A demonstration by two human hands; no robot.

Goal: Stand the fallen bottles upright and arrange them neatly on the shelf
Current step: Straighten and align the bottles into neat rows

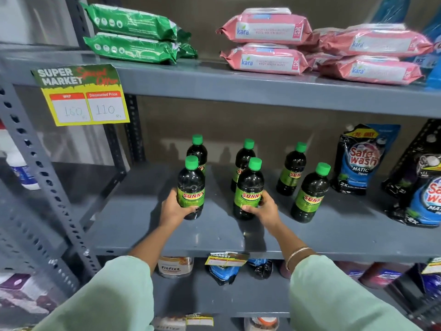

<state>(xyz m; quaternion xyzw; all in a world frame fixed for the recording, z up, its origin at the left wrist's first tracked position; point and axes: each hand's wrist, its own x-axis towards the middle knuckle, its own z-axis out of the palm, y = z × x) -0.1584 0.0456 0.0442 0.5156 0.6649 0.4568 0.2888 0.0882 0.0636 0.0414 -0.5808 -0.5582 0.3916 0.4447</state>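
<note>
Grey painted metal shelf [334, 237], middle tier of a slotted-angle rack; six dark bottles with green screw caps and green-yellow "SUNNY" labels stand on it, all upright, in two rows of three.

Front row: front-left bottle [191, 187], front-middle bottle [249, 189], front-right bottle [310, 194]. Back row: back-left bottle [197, 151], partly hidden behind the front-left one; back-middle bottle [243, 161], overlapped by the front-middle one; back-right bottle [291, 170], standing clear.

Left hand [175, 209]: wrapped round the lower body of the front-left bottle, thumb across the front under the label, fingers curled behind and out of sight. Bottle base on the shelf.

Right hand [265, 209]: clamped on the lower body of the front-middle bottle, thumb across the front at the label's bottom edge, fingertips showing at the bottle's right side. Base on the shelf. Thin bangles [297, 255] on the right wrist; both arms in pale green sleeves [114, 297].

Surroundings: blue-black "Safe wash" detergent pouches [362, 161] at the right of the same shelf, near the front-right bottle, not touching. Upper shelf carries stacked green wipe packs [133, 34] and pink "kara" wipe packs [267, 44]. Yellow price card [83, 99] hangs from the upper shelf edge at left.
</note>
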